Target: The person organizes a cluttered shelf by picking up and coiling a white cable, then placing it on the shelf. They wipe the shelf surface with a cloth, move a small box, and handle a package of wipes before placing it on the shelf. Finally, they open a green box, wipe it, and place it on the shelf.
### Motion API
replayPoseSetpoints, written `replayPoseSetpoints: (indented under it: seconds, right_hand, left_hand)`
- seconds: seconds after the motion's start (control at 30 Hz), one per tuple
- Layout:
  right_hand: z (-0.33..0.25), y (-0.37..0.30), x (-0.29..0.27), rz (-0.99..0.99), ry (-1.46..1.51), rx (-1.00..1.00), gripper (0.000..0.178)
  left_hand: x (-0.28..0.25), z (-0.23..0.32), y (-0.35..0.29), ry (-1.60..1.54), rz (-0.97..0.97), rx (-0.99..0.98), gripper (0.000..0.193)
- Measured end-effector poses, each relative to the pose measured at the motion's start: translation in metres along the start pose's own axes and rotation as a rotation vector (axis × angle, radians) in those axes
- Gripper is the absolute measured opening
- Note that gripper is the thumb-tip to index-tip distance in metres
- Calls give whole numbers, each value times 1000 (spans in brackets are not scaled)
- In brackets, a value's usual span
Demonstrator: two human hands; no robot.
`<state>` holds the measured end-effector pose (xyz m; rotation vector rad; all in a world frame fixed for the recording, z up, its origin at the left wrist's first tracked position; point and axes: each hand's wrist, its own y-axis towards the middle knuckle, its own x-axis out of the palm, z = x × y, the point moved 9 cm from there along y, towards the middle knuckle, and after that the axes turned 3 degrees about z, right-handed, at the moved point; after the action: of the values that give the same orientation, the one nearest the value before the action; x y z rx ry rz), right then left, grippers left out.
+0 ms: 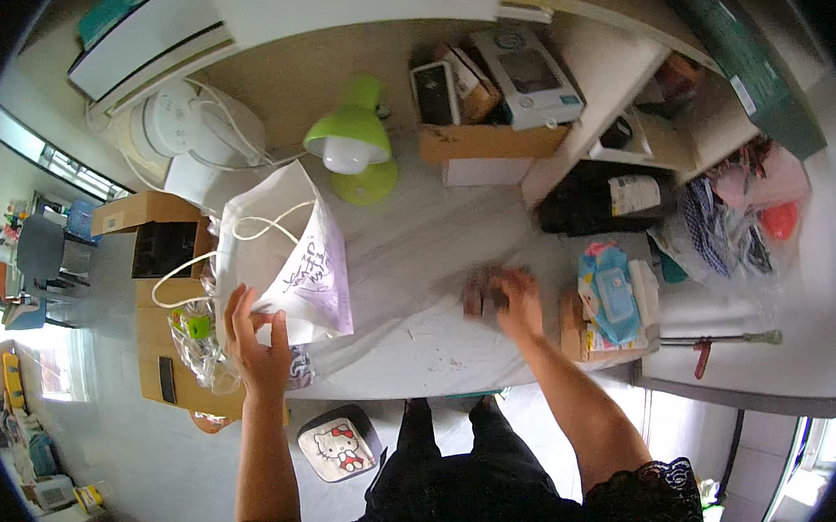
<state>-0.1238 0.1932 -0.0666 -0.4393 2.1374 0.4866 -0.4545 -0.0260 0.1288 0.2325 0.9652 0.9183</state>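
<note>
A white paper bag (285,273) with rope handles and purple lettering stands tilted at the left of the marble-patterned tabletop, its mouth toward the far left. My left hand (260,339) holds its near side, thumb and fingers around the edge. To the right, over the middle of the table, my right hand (518,304) is closed on a small dark brown object (481,292). Motion smears that object, so its kind cannot be made out. Small dark crumbs or marks lie on the tabletop (387,363) between my two hands.
Farther back stand a green lamp (363,136), a white appliance (177,123) and a cardboard box (487,144) of small boxes. Wipes (612,299) and filled plastic bags (733,223) sit at right. Cardboard boxes (151,329) flank the table at left; a stool (340,445) stands below.
</note>
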Motion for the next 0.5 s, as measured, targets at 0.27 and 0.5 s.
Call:
replayPoseSetpoints:
  seconds: [0.27, 0.5]
  right_hand:
    - [16, -23, 56, -209, -310, 14, 47]
    - [3, -43, 8, -89, 107, 26, 42]
  left_hand:
    - [36, 50, -13, -120, -27, 41, 49]
    - [77, 97, -93, -63, -78, 225, 18]
